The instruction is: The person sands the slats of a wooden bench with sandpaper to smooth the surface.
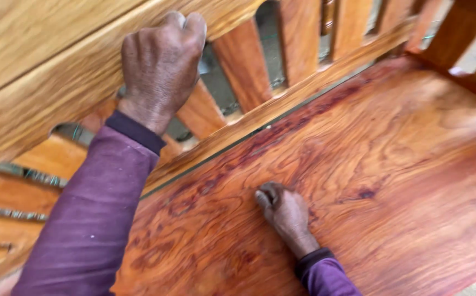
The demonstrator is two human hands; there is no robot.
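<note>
- Left hand [161, 68], upper left of the frame, clenched around the pale top rail [57, 82] of the wooden bench back.
- Right hand [286, 215], lower centre, curled into a loose fist, knuckles resting on the reddish seat panel [391, 164], holding nothing.
- Slanted slats [243, 60] show between the rails.

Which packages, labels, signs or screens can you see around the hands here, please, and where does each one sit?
None is in view: no package, label, sign or screen.
Left hand: closed over the pale wooden top rail of the bench back.
Right hand: pressed on the glossy reddish wooden seat with swirling grain.
Upright orange-brown slats: between the rail and the seat.
</note>
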